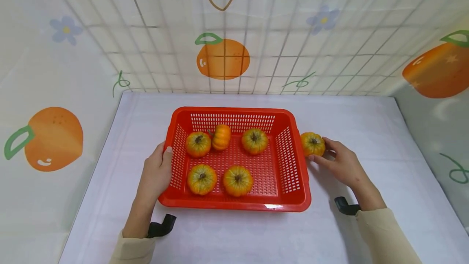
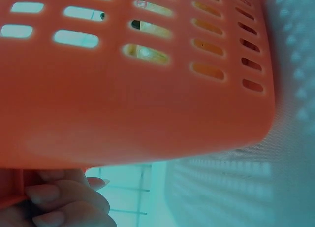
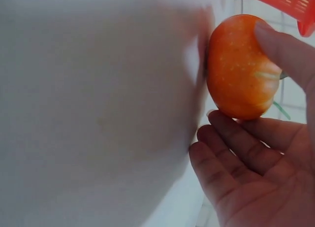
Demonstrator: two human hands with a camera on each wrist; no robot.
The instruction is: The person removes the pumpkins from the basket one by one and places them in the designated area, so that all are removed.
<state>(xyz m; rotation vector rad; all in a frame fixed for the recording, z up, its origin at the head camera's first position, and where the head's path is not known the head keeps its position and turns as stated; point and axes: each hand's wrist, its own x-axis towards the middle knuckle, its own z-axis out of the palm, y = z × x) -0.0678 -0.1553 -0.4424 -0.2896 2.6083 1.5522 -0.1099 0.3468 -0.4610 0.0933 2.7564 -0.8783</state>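
A red plastic basket (image 1: 234, 205) with slotted walls stands on the table in the head view. My left hand (image 1: 155, 172) grips its left rim, thumb on top; the left wrist view shows the curled fingers (image 2: 74, 202) under the rim. Just outside the basket's right wall is a small orange pumpkin (image 1: 313, 144), pinched between the thumb and fingers of my right hand (image 1: 342, 162). In the right wrist view the thumb lies on one side of this pumpkin (image 3: 241, 69), fingertips on the other, close to the white tabletop (image 3: 98, 99).
Several small pumpkins lie in the basket, among them one at the front middle (image 1: 238, 181), one at the right (image 1: 254, 141) and one tipped on its side (image 1: 221, 137). A wire grid (image 1: 271, 58) behind a printed sheet rises at the table's back edge.
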